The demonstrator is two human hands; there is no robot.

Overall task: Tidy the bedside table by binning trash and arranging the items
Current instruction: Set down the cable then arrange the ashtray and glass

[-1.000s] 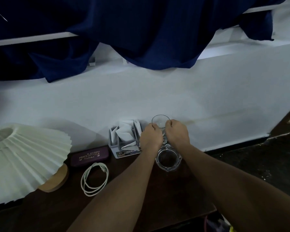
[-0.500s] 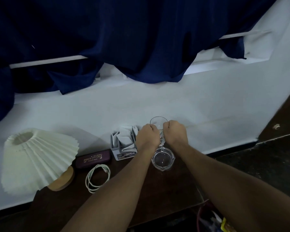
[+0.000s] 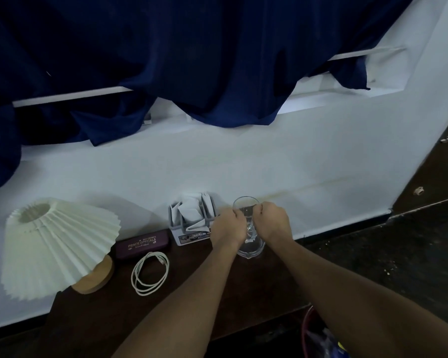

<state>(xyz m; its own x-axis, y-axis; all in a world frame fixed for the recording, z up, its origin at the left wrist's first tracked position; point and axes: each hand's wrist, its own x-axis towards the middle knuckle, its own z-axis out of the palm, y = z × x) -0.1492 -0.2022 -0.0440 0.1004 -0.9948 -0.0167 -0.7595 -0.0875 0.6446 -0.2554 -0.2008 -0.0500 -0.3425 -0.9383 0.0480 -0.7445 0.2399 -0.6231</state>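
Note:
Clear glassware [image 3: 251,248] stands at the back of the dark bedside table [image 3: 109,311], close to the white wall. Its thin round rim shows above my knuckles and a thick round glass part shows between my wrists. Whether this is one piece or two I cannot tell. My left hand [image 3: 228,228] curls against its left side and my right hand [image 3: 272,223] curls against its right side, fingers wrapped on the glass. My hands hide the middle of it.
Left of my hands stands a grey holder with white tissues [image 3: 192,220]. Further left are a purple glasses case [image 3: 142,244], a coiled white cable [image 3: 150,272] and a pleated lamp [image 3: 57,244]. A red-rimmed bin [image 3: 318,337] shows at the bottom right.
Both hands keep the same grip on the glassware at the same spot by the wall. Only my view has shifted, showing more curtain and table.

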